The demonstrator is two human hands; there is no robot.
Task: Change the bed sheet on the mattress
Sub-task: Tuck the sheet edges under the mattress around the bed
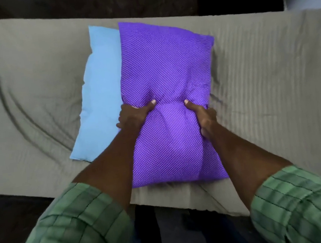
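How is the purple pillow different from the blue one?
The purple pillow has tiny white dots; the blue pillow is plain. Both hands, left and right, grip the purple pillow; nothing holds the blue one. The purple pillow partly covers the blue one. Both are on the grey sheet.

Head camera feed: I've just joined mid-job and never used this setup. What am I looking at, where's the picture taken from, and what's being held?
There is no machine here: a person works with bare hands, and the one camera sits on their head, looking down. Below is a mattress under a wrinkled grey bed sheet. On it lie a light blue pillow and, partly over it, a purple dotted pillow. The left hand and right hand each have a grip on the purple pillow, thumbs dug into its top. The green checked sleeves are the person's own.
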